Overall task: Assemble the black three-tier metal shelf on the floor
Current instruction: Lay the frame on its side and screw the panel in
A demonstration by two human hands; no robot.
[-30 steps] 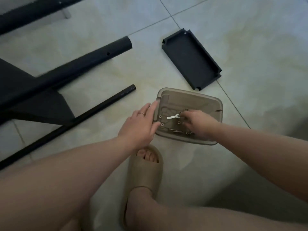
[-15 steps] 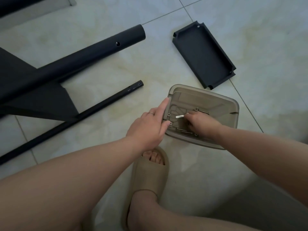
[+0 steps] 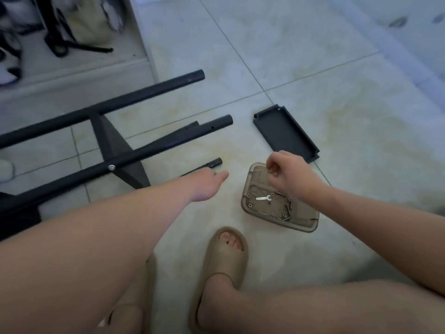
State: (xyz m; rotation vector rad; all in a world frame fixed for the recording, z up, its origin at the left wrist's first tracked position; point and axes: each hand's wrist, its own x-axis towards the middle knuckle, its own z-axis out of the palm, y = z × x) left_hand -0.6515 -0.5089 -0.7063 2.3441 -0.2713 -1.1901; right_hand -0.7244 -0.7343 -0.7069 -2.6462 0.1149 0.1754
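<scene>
The black shelf frame lies on its side on the tiled floor: thick poles [image 3: 154,145] joined by a black shelf panel [image 3: 118,150], with a bolt head [image 3: 111,167] on one pole. A thin loose pole [image 3: 214,163] ends beside my left hand [image 3: 208,184], which reaches over it with fingers straight. My right hand [image 3: 287,174] hovers above a translucent brown tray [image 3: 250,179] and pinches small metal screws [image 3: 273,171]. Inside the tray lie a small silver wrench [image 3: 263,198] and several screws and nuts. A small black shelf tray [image 3: 286,133] rests further back.
My feet in beige slippers [image 3: 226,259] stand just in front of the brown tray. A low ledge with shoes and bags [image 3: 72,27] fills the upper left. Bare tiled floor [image 3: 337,68] stretches to the right and back.
My left hand let go of the brown tray's edge and moved left toward the thin pole. My right hand rose out of the tray pinching screws; the wrench stayed inside. The view pulled back.
</scene>
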